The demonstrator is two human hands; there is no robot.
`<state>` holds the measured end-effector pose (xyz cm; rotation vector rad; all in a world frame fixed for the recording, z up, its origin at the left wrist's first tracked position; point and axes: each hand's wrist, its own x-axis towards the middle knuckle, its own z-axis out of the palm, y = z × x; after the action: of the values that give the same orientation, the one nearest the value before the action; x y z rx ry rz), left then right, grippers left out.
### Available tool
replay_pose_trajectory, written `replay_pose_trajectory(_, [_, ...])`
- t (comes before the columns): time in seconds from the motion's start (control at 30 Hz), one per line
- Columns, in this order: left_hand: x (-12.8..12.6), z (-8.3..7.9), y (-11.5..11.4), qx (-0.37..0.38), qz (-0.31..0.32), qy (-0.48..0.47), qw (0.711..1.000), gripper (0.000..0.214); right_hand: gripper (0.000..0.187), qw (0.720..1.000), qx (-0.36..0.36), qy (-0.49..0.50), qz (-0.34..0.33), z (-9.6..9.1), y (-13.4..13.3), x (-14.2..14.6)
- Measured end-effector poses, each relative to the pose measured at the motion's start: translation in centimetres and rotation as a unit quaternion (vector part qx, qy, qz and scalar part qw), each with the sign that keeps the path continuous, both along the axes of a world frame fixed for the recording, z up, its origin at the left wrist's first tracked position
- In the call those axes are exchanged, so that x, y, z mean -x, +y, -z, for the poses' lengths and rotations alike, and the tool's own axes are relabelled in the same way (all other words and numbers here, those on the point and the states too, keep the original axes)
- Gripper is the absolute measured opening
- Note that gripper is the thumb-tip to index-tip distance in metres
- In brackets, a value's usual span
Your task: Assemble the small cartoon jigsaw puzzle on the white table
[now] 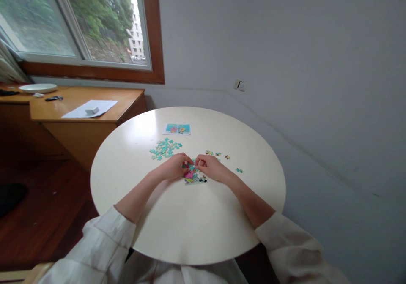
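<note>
- The partly joined puzzle point(189, 175) is set near the middle of the white table point(177, 225), between both hands.
- The left hand point(175, 165) is placed at ten o'clock of it, fingers curled, gap narrow — whether a piece is held cannot be told.
- The right hand point(209, 166) is placed at two o'clock, fingertips drawn close together — their hold cannot be told.
- Turquoise pieces point(165, 148) are heaped toward ten o'clock; the picture card point(177, 129) is laid at eleven.
- A stray piece point(239, 170) is left at three.

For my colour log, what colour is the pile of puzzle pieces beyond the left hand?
The pile of puzzle pieces is mostly turquoise, seen best in the head view.
</note>
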<state>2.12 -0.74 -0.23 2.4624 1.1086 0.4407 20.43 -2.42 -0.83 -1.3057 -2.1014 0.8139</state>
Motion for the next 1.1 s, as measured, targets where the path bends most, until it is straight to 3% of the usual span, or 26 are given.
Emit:
replay_pose_trajectory(0.37, [0.0, -0.1, 0.0, -0.002, -0.003, 0.006, 1.0, 0.028, 0.013, 0.998, -0.019, -0.054, 0.018, 0.0, -0.1, 0.1])
replay_pose_trajectory(0.47, [0.0, 0.2, 0.2, -0.004, -0.002, 0.004, 1.0, 0.027, 0.015, 0.999, -0.027, -0.036, 0.022, -0.1, 0.0, -0.1])
replay_pose_trajectory(0.73, [-0.3, 0.2, -0.3, -0.043, -0.004, -0.011, 0.999, 0.028, 0.015, 0.989, -0.065, 0.041, 0.123, -0.4, 0.7, -1.4])
replay_pose_trajectory(1.1, [-0.1, 0.3, -0.5, -0.038, 0.036, 0.05, 0.997, 0.035, 0.015, 0.985, -0.067, 0.057, 0.147, -0.2, 1.1, -2.2])
